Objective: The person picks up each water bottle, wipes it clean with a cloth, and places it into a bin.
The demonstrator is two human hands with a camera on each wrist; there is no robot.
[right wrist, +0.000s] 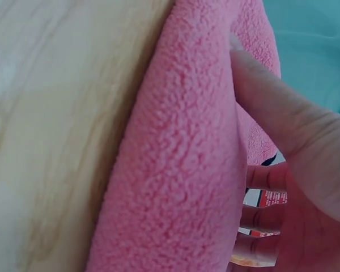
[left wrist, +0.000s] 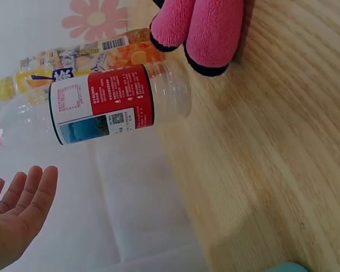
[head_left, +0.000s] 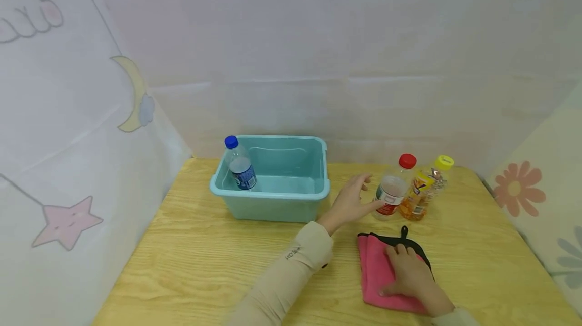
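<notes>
My left hand reaches toward a clear plastic bottle with a red cap and a red and white label. In the left wrist view, a gap shows between the fingers and that bottle. Just behind it stands an orange drink bottle with a yellow cap and some orange contents. On a folded pink towel with black edging and a black loop rests my right hand. The right wrist view shows its thumb against the fleecy towel; the other fingers are partly hidden behind the fabric.
A light teal plastic basin stands at the back of the wooden table. Inside, a blue-capped bottle leans against its left side. A pale printed sheet hangs behind and beside the table.
</notes>
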